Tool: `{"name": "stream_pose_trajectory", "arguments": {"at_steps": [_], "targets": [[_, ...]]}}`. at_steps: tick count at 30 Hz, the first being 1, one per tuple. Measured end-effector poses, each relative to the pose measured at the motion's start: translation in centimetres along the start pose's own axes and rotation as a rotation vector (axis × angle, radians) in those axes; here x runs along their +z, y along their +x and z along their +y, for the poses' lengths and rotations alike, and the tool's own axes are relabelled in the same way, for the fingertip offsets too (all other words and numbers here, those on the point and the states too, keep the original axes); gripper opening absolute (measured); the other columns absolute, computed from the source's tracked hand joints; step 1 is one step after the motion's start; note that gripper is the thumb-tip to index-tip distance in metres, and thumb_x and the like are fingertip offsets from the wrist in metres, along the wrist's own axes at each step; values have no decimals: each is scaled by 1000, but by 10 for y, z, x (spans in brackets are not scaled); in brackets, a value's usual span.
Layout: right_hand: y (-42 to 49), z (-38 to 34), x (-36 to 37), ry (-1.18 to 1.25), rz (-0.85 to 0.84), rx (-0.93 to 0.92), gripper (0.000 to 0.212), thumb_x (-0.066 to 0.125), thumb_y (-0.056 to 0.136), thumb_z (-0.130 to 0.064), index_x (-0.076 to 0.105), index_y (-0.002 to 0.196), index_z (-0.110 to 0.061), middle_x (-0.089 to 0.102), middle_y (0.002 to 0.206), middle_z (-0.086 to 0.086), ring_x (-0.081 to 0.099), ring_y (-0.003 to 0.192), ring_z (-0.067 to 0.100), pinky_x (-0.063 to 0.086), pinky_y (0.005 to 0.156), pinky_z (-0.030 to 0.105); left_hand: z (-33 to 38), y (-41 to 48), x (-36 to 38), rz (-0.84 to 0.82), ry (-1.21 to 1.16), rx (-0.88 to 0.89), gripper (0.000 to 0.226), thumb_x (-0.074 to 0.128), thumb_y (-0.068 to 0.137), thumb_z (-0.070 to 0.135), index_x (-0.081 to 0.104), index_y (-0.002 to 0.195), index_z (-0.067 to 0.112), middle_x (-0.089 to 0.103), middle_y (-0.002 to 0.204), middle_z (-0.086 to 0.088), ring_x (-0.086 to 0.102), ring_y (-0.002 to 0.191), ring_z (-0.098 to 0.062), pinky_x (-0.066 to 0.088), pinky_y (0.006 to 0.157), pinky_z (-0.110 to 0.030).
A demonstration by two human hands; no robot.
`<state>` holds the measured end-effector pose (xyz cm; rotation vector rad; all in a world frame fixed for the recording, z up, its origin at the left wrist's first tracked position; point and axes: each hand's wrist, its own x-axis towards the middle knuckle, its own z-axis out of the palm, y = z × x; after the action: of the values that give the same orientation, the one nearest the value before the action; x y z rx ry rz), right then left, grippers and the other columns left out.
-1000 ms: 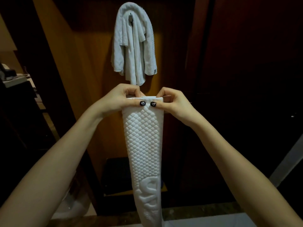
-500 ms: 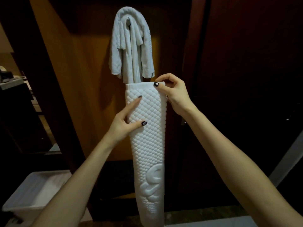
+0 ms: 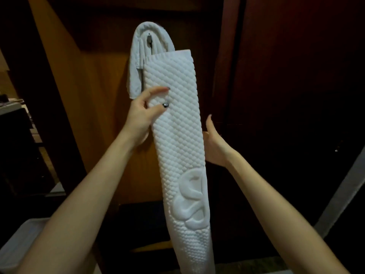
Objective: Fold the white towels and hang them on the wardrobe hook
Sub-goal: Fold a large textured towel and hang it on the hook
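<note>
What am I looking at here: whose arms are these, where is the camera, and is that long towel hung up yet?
No machine here: a person works with bare hands, and the single camera sits on their head, looking forward and down, so the arms reach in from below. A plain towel is draped over the hook on the wooden wardrobe wall. The long quilted towel stands in front of it, its top edge below the hook, so not hung yet. The left hand has thumb and forefinger on the towel's front. The right hand reaches behind it, fingers hidden, so its grip cannot be judged.
</note>
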<state>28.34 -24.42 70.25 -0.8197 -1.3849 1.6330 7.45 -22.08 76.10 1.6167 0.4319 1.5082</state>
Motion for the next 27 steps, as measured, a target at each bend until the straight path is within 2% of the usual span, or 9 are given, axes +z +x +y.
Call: {"name": "stream_pose_trajectory", "arguments": {"at_steps": [2, 5, 9, 12, 15, 17, 20, 22, 27], "targets": [[-10, 13, -2, -10, 28, -18, 82, 34, 77, -78, 60, 129, -20, 64, 130, 5, 60, 122, 23, 55, 92, 35, 8, 15, -3, 45, 17, -20, 34, 64, 80, 0, 72, 100, 26, 61, 121, -6, 66, 104, -18, 56, 77, -31], [-23, 26, -1, -124, 92, -116, 41, 54, 94, -44, 59, 128, -22, 66, 127, 4, 63, 116, 25, 56, 83, 31, 12, 31, -4, 86, 48, -97, 34, 64, 81, -1, 70, 104, 24, 58, 123, -7, 67, 101, -19, 58, 75, -34], [-33, 25, 9, -225, 162, -256, 44, 69, 88, -12, 55, 130, -9, 67, 124, 12, 65, 113, 30, 56, 91, 40, 8, 46, -7, 122, 71, -183, 41, 62, 85, 0, 62, 122, 18, 57, 124, -7, 67, 102, -20, 58, 75, -31], [-34, 17, 22, -220, 294, -352, 39, 67, 87, -1, 56, 125, 2, 67, 119, 20, 65, 109, 36, 53, 94, 48, 1, 37, -12, 11, -104, -305, 69, 63, 91, 13, 27, 147, 33, 50, 134, -5, 62, 113, -21, 56, 84, -37], [-29, 11, 28, -238, 406, -385, 32, 69, 86, -1, 59, 116, 6, 67, 114, 26, 66, 100, 36, 50, 94, 54, -21, -4, -14, -126, -16, -374, 87, 65, 89, 31, 3, 147, 48, 47, 131, 11, 63, 111, -11, 56, 78, -31], [-24, 7, 33, -246, 447, -404, 29, 69, 86, 0, 59, 111, 9, 66, 107, 28, 62, 94, 34, 47, 94, 58, -38, -35, -10, -195, 26, -378, 85, 68, 85, 38, 10, 145, 52, 45, 132, 20, 60, 113, -5, 56, 79, -28], [-18, 6, 38, -255, 480, -426, 18, 70, 86, -4, 65, 103, 1, 68, 98, 23, 65, 89, 30, 52, 89, 54, -52, -68, -10, -200, 20, -336, 75, 77, 77, 35, 37, 139, 47, 56, 132, 18, 56, 120, -7, 53, 84, -25], [-16, 10, 37, -218, 468, -417, 15, 71, 86, -8, 68, 101, -6, 70, 101, 23, 69, 91, 30, 55, 86, 49, -55, -79, -11, -172, -24, -345, 67, 81, 72, 28, 50, 131, 42, 61, 127, 10, 59, 117, -14, 54, 82, -27], [-22, 20, 25, -135, 316, -325, 27, 69, 90, -24, 65, 116, -16, 69, 117, 14, 68, 105, 29, 58, 83, 39, -58, -85, -4, -10, -145, -351, 49, 75, 77, 10, 60, 120, 27, 67, 115, -2, 65, 107, -22, 56, 76, -34]]}}
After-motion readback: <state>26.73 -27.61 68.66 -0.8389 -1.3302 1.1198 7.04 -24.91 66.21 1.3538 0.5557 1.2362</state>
